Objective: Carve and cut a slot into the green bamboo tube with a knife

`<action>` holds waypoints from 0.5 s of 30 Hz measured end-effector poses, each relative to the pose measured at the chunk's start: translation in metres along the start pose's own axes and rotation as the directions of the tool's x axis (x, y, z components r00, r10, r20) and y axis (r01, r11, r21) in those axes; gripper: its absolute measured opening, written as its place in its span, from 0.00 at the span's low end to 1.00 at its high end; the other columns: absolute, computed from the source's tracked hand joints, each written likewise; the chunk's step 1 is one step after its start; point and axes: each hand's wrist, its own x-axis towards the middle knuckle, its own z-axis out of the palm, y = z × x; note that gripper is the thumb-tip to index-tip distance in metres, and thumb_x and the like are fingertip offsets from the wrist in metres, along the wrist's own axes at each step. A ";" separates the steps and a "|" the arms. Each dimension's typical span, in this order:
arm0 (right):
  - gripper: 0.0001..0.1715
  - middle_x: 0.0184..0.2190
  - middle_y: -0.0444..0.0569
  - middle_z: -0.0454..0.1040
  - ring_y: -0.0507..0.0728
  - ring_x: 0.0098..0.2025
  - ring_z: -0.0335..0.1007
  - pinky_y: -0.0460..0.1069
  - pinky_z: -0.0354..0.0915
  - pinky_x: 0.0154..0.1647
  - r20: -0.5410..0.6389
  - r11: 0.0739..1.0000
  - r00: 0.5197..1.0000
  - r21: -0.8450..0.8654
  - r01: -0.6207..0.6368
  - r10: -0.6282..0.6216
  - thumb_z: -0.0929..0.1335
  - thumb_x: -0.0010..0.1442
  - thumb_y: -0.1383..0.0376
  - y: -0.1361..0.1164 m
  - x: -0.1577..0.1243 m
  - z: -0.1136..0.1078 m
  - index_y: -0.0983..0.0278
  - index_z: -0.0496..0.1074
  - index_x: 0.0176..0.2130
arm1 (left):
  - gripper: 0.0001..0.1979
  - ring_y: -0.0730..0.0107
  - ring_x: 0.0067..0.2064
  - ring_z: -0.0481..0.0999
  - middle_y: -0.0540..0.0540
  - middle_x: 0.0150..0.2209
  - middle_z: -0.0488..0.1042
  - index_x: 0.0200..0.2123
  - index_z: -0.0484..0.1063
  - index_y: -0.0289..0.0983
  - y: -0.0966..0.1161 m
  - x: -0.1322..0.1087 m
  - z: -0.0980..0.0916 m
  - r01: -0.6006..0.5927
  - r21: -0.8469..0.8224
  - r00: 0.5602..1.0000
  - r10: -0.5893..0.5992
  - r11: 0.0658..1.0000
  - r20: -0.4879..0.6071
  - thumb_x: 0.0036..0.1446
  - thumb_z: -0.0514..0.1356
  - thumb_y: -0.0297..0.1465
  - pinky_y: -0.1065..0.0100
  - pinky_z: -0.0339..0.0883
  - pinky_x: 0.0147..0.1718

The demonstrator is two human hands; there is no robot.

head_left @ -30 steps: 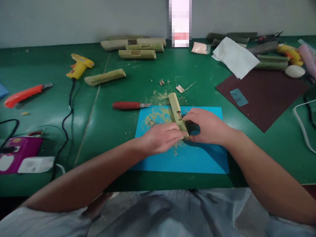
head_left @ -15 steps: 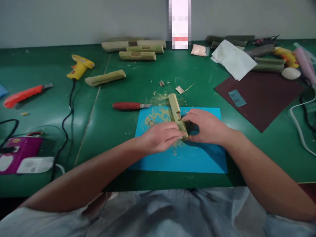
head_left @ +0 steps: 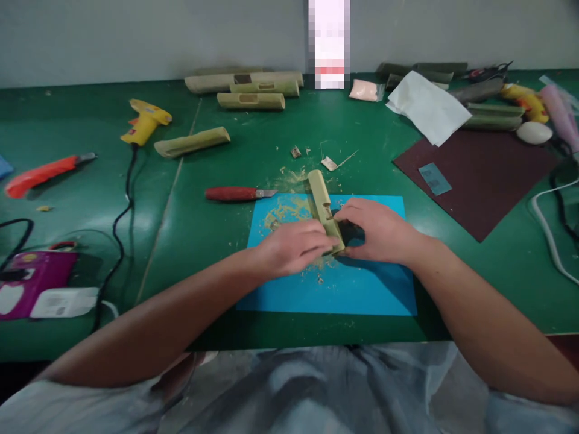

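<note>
Holding bamboo tube (head_left: 321, 191) 2-handed over blue mat (head_left: 375, 292), near front edge of bench (head_left: 181, 241): gripping near end with left hand (head_left: 296, 246), pinching side with right hand (head_left: 377, 228). Best to press evenly, leaving notch (head_left: 327, 212) uncovered.

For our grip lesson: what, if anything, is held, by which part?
Left hand and right hand hold the pale green, notched bamboo tube by its near half.

Table (head_left: 181, 223): green | on it: blue sheet (head_left: 362, 295) | red-handled knife (head_left: 232, 193) | glue gun (head_left: 145, 123)
</note>
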 end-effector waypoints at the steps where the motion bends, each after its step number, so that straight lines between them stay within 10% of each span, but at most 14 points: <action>1: 0.22 0.41 0.50 0.74 0.61 0.43 0.69 0.53 0.62 0.42 -0.005 1.000 1.000 0.000 0.004 -0.004 0.76 0.52 0.58 0.001 0.000 0.000 0.61 0.74 0.46 | 0.12 0.69 0.40 0.80 0.43 0.39 0.79 0.47 0.78 0.36 0.000 0.000 0.000 0.027 0.015 0.999 -0.027 1.000 -0.026 0.72 0.54 0.32 0.70 0.74 0.39; 15: 0.23 0.41 0.51 0.74 0.61 0.44 0.70 0.54 0.62 0.43 0.004 1.000 1.000 -0.029 0.011 -0.011 0.76 0.53 0.58 0.001 0.000 0.001 0.63 0.74 0.46 | 0.13 0.68 0.39 0.80 0.43 0.39 0.79 0.46 0.79 0.37 0.000 0.001 -0.001 0.019 0.036 1.000 -0.019 0.999 -0.005 0.72 0.54 0.32 0.70 0.74 0.38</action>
